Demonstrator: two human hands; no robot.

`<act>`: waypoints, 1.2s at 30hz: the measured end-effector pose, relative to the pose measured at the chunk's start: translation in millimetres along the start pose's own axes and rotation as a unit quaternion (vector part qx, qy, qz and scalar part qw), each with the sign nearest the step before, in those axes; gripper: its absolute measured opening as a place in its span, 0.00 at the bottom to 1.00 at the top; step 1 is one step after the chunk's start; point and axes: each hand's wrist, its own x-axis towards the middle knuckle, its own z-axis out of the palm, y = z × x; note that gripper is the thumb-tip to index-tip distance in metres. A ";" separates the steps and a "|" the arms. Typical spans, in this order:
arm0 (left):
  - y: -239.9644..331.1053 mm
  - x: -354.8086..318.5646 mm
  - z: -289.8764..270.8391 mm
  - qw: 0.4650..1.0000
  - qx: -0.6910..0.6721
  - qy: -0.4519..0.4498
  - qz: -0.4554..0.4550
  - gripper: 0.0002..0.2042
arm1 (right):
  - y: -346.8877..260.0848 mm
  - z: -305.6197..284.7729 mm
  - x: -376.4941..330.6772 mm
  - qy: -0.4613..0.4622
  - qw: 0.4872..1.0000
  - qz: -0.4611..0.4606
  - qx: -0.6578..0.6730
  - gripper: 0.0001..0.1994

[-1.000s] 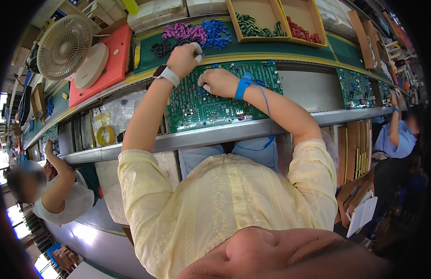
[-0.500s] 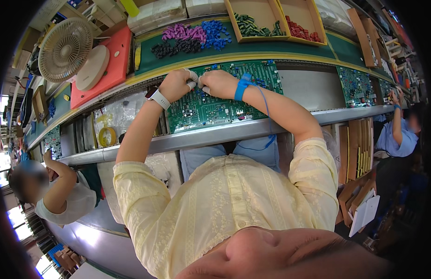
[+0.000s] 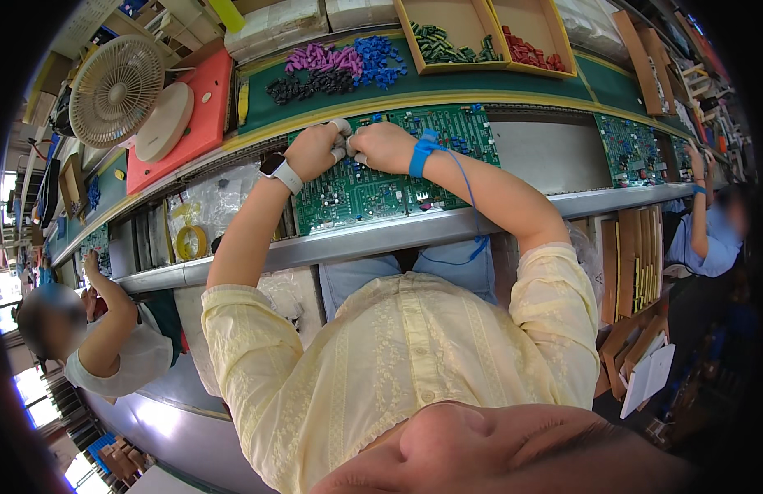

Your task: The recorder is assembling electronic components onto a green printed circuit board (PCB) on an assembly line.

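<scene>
Head view. A green circuit board (image 3: pixel 357 202), flat and roughly rectangular, lies in the middle of the bench behind a smooth, grey metal rail (image 3: pixel 348 241); its white printed marks are too small to read. The left hand (image 3: pixel 314 151) and right hand (image 3: pixel 384 149) meet over its far left part, fingers curled inward and tips close together. Whether either grips a small part cannot be told, as the fingers hide it. White covers (image 3: pixel 342 126) sheathe several fingertips. The left wrist bears a watch (image 3: pixel 273 164) with a pale band; the right, a blue strap (image 3: pixel 423 155) with a thin cord.

Far of the board, on a green surface, lie heaps of small purple pieces (image 3: pixel 324 58), black pieces (image 3: pixel 316 84) and blue pieces (image 3: pixel 383 62). To their right, a yellow-edged cardboard box (image 3: pixel 464 68) holds dark green cylinders (image 3: pixel 447 46) and red pieces (image 3: pixel 531 53) in separate compartments. At far left, a round, ribbed fan (image 3: pixel 118 90) stands on a salmon-coloured slab (image 3: pixel 213 92). Near left, a yellow ring (image 3: pixel 190 257) lies beside crinkled clear plastic (image 3: pixel 225 198).
</scene>
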 end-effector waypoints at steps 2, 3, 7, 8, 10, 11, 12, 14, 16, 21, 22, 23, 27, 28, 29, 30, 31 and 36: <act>2.2 0.6 0.1 1.000 0.006 0.001 0.005 0.13 | -0.9 -3.2 -0.7 -0.022 1.000 -0.002 -0.007 0.07; 3.4 1.1 0.5 1.000 0.011 0.000 0.004 0.13 | -1.0 -5.7 -2.5 -0.021 1.000 -0.001 -0.008 0.07; 5.7 -0.8 -0.2 1.000 0.015 0.002 0.010 0.13 | 10.1 -33.8 -17.1 0.018 1.000 0.019 0.001 0.12; 4.6 -3.0 -0.1 1.000 0.014 0.003 0.007 0.13 | 12.1 -52.5 -22.4 0.034 0.997 0.062 0.018 0.13; 4.0 -3.4 0.4 1.000 0.027 -0.001 0.005 0.14 | 47.3 -80.6 -34.0 0.089 0.989 0.117 -0.009 0.12; 5.0 -3.5 0.4 1.000 0.027 0.000 0.004 0.14 | 68.3 -95.0 -42.9 0.152 0.982 0.108 -0.037 0.13; 5.3 -4.2 1.1 0.999 0.039 -0.011 0.000 0.13 | 81.3 -113.4 -50.1 0.172 0.965 0.182 -0.078 0.13; 5.9 -4.0 0.6 0.998 0.052 -0.021 -0.002 0.13 | 141.1 -140.2 -71.1 0.212 0.930 0.251 -0.164 0.12; 6.0 1.1 0.9 0.999 0.043 -0.019 0.022 0.11 | 192.7 -168.9 -105.1 0.181 0.901 0.318 -0.233 0.12; -19.8 17.7 -23.0 0.995 0.057 0.082 -0.006 0.08 | 268.3 -177.8 -134.8 0.042 0.837 0.501 -0.215 0.17; -36.8 23.5 -26.2 0.988 0.103 0.114 -0.028 0.08 | 270.8 -177.0 -127.5 0.042 0.841 0.496 -0.214 0.17; -43.9 29.5 -30.2 0.977 0.149 0.143 -0.045 0.09 | 271.3 -177.6 -123.9 0.018 0.856 0.485 -0.178 0.19; -49.3 49.7 -34.5 0.955 0.229 0.126 -0.142 0.10 | 277.6 -171.6 -112.6 0.008 0.874 0.461 -0.155 0.22; -49.8 52.4 -33.5 0.950 0.238 0.119 -0.163 0.10 | 277.5 -168.5 -109.6 0.043 0.869 0.482 -0.099 0.21; -50.7 54.2 -32.7 0.945 0.247 0.113 -0.184 0.10 | 277.1 -167.6 -108.5 0.042 0.869 0.482 -0.098 0.21; -52.5 55.0 -32.5 0.944 0.248 0.112 -0.185 0.10 | 276.7 -167.5 -107.6 0.062 0.881 0.464 -0.072 0.19; -53.4 56.0 -33.0 0.944 0.249 0.110 -0.186 0.10 | 275.6 -168.1 -107.4 0.082 0.890 0.445 -0.047 0.18; -44.7 40.5 -30.3 0.952 0.237 0.144 -0.130 0.09 | 298.7 -158.1 -113.9 0.109 0.884 0.453 -0.033 0.17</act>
